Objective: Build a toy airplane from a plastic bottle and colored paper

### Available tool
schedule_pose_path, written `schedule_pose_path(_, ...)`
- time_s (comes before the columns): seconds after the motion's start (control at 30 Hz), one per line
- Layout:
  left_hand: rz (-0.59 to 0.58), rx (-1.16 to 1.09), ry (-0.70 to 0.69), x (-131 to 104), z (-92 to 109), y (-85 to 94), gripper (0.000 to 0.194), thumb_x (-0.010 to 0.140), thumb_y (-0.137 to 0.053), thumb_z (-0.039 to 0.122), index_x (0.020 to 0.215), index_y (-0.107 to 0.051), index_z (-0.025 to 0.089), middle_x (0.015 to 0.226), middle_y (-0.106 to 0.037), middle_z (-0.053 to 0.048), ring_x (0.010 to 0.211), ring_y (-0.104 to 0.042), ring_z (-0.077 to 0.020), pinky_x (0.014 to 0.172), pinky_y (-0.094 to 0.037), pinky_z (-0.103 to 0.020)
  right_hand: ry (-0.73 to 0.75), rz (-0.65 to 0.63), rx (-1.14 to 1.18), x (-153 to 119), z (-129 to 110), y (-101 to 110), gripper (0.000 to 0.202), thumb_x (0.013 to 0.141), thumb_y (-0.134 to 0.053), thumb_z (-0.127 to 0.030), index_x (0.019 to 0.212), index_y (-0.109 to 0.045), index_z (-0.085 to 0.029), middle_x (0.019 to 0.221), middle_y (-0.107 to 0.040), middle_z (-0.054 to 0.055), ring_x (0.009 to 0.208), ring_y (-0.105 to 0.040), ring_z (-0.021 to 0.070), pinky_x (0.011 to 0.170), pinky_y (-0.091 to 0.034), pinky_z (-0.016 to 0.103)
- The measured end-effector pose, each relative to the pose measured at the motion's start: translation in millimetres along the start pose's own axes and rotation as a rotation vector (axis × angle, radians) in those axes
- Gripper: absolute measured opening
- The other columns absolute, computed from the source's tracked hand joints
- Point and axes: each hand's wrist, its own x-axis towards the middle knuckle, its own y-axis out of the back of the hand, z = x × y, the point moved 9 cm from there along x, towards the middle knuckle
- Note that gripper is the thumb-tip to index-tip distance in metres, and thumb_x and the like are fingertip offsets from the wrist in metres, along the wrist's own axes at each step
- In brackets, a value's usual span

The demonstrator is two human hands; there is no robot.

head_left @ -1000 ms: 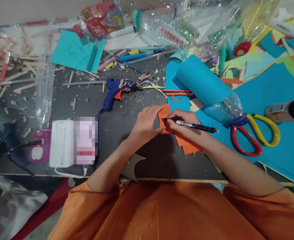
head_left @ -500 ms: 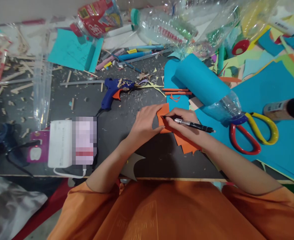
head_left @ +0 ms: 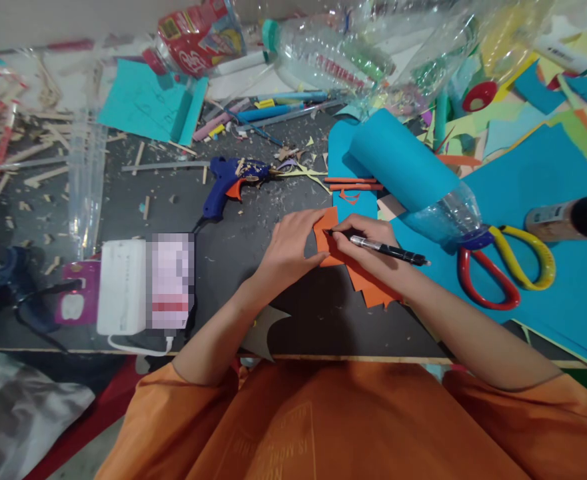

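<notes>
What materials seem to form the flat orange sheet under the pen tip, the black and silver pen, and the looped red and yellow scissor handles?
Flat orange sheet: matte paper or thin card; it looks thin and evenly coloured.
Black and silver pen: probably plastic, perhaps part metal, as its silvery section shines.
Looped red and yellow scissor handles: likely glossy plastic, from smooth highlights.

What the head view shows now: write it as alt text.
A person's right hand holds a pen to orange paper; the left hand touches it. A glue gun and blue-wrapped bottle lie on the cluttered table.
</notes>
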Motion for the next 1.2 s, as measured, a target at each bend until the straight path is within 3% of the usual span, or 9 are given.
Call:
schedule_pose_path(0.57,-0.063,0.003,0.017,-0.5,-0.4,-1.0,0.059,0.083,-0.059,0.031,0.138,-0.041,0.020,0.141,-0.049,-0.012,0.131,-0.041,-0.0295,0.106,-0.035,-0.043,-0.038,-0.036,0.070,1.4,17.5,-6.7,0.018,0.082,-0.059,-0.027,0.067,-0.063,-0.018,0.068,-0.064,0.000,0.062,-0.056,0.0129,0.057,-0.038,0.026)
schedule_pose_path(0.93,-0.082,0.023,0.031,-0.8,-1.7,-2.6,0.060,0.084,-0.058,0.033,0.139,-0.040,0.020,0.142,-0.047,-0.013,0.133,-0.039,-0.0310,0.107,-0.034,-0.046,-0.068,-0.061,0.093,2.5,12.4,-6.4,0.013,0.074,-0.056,-0.020,0.062,-0.058,-0.018,0.064,-0.060,0.000,0.062,-0.054,0.0133,0.059,-0.040,0.027)
schedule_pose_path(1.1,-0.093,0.017,0.042,0.2,-1.7,-2.3,0.063,0.082,-0.061,0.032,0.139,-0.039,0.020,0.143,-0.046,-0.012,0.133,-0.039,-0.0308,0.108,-0.034,-0.045,0.016,0.160,0.059,5.9,11.7,16.3,0.016,0.073,-0.053,-0.024,0.057,-0.050,-0.021,0.059,-0.054,-0.001,0.059,-0.049,0.0132,0.058,-0.038,0.028)
schedule_pose_path(1.2,-0.100,0.019,0.048,0.3,-2.0,-2.9,0.063,0.081,-0.061,0.031,0.139,-0.039,0.020,0.143,-0.046,-0.012,0.133,-0.039,-0.0310,0.108,-0.033,-0.046,0.026,0.156,0.042,7.7,8.5,17.6,0.015,0.075,-0.053,-0.025,0.061,-0.052,-0.021,0.061,-0.056,0.000,0.061,-0.049,0.0135,0.059,-0.038,0.028)
